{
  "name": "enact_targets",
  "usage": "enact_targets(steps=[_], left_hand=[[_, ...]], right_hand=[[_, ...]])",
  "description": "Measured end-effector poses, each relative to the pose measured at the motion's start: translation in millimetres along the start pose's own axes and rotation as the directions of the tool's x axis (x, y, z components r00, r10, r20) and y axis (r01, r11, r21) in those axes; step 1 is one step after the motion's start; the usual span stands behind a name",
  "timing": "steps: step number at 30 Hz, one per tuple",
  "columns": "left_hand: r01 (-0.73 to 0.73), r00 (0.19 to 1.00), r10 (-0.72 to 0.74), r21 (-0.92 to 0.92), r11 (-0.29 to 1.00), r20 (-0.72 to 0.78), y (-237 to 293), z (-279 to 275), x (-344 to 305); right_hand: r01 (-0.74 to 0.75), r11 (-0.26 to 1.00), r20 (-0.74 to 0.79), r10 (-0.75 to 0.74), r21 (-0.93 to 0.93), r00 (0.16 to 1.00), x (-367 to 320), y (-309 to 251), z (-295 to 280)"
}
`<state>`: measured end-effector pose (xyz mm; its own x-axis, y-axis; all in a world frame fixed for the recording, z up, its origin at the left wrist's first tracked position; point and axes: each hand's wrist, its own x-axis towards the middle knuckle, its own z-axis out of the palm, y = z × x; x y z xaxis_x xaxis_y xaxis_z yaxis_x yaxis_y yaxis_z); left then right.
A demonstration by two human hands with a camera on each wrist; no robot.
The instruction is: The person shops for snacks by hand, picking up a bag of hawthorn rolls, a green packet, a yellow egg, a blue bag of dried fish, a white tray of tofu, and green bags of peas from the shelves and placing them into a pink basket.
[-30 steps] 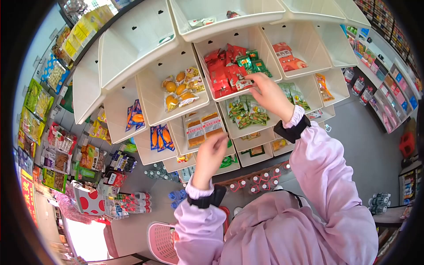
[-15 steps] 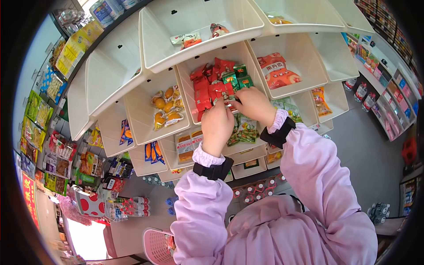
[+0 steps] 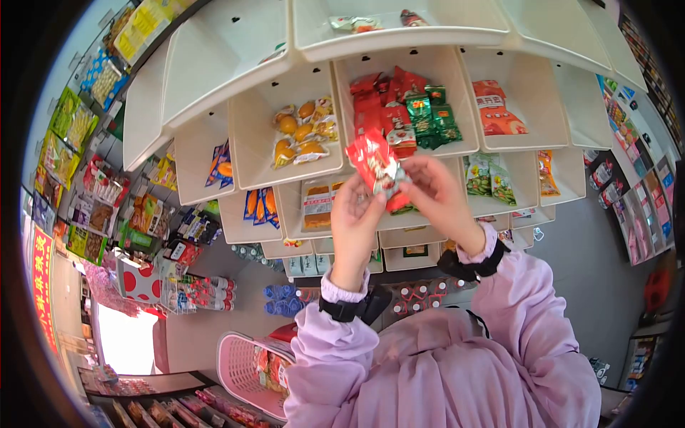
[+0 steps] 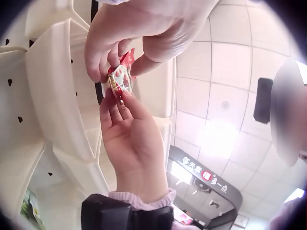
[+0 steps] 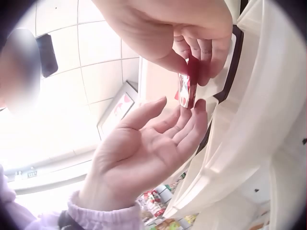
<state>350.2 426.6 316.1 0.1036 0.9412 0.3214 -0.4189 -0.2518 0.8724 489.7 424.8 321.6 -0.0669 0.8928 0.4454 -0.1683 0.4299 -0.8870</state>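
Note:
A small red snack packet (image 3: 372,158) with a white and silvery printed part is held up in front of the bins. My right hand (image 3: 437,191) pinches its lower end between thumb and fingers. The left hand (image 3: 354,217) is at the packet's other side, fingers loosely bent. In the right wrist view, the left hand's fingertips (image 5: 199,106) meet the packet's edge while its thumb stands apart. Behind the hands, a white bin (image 3: 457,107) contains more red packets (image 3: 367,107) and green packets (image 3: 432,118).
Left of that bin, another holds yellow-brown wrapped snacks (image 3: 303,132); to its right lies a large orange-red bag (image 3: 496,110). Lower bins hold green packets (image 3: 492,178) and flat brown packs (image 3: 317,207). A pink basket (image 3: 232,357) with packets inside stands at lower left. Bottles (image 3: 421,296) line the floor.
Both hands were at the front of the bin of red packets half a second ago. Now they are drawn back toward the body, with one red packet lifted out between them.

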Motion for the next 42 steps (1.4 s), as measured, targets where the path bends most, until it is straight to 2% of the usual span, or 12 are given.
enact_targets(steps=[7, 13, 22, 25, 27, 29, 31, 33, 34, 39, 41, 42], left_hand=[[0.279, 0.93, -0.275, -0.019, 0.96, -0.245, -18, -101, -98], [0.502, 0.8, -0.508, -0.109, 0.858, -0.319, -6, -182, -189], [0.568, 0.606, -0.572, -0.203, 0.798, -0.552, 11, -273, -325], [0.478, 0.53, -0.559, -0.319, 0.818, -0.638, 27, -294, -363], [0.406, 0.465, -0.554, -0.39, 0.827, -0.691, 31, -312, -395], [0.382, 0.394, -0.552, -0.415, 0.826, -0.735, 37, -326, -420], [0.313, 0.371, -0.557, -0.465, 0.828, -0.743, 52, -332, -423], [0.322, 0.344, -0.579, -0.486, 0.812, -0.739, 50, -354, -442], [0.318, 0.331, -0.573, -0.483, 0.816, -0.75, 41, -372, -458], [0.168, 0.351, -0.54, -0.516, 0.84, -0.765, 22, -434, -474], [0.211, 0.28, -0.511, -0.468, 0.858, -0.813, 16, -449, -463], [0.156, 0.246, -0.516, -0.492, 0.857, -0.821, 1, -468, -473]], right_hand=[[-0.357, 0.931, 0.248, 0.33, 0.072, 0.911, -67, 68, 66], [-0.662, 0.749, 0.495, 0.589, -0.036, 0.639, -121, 119, 130], [-0.624, 0.748, 0.631, 0.6, -0.224, 0.492, -201, 178, 251], [-0.576, 0.747, 0.721, 0.594, -0.331, 0.357, -221, 188, 294], [-0.549, 0.799, 0.771, 0.505, -0.246, 0.388, -244, 203, 324], [-0.576, 0.743, 0.809, 0.545, -0.342, 0.222, -255, 206, 352], [-0.554, 0.747, 0.816, 0.545, -0.368, 0.192, -265, 207, 383], [-0.486, 0.766, 0.86, 0.507, -0.421, 0.054, -273, 218, 411], [-0.585, 0.662, 0.822, 0.569, -0.469, -0.014, -273, 214, 423], [-0.596, 0.789, 0.905, 0.354, -0.152, 0.238, -267, 214, 469], [-0.389, 0.899, 0.884, 0.339, -0.202, 0.323, -263, 217, 476], [-0.284, 0.938, 0.829, 0.314, -0.197, 0.462, -283, 241, 485]])
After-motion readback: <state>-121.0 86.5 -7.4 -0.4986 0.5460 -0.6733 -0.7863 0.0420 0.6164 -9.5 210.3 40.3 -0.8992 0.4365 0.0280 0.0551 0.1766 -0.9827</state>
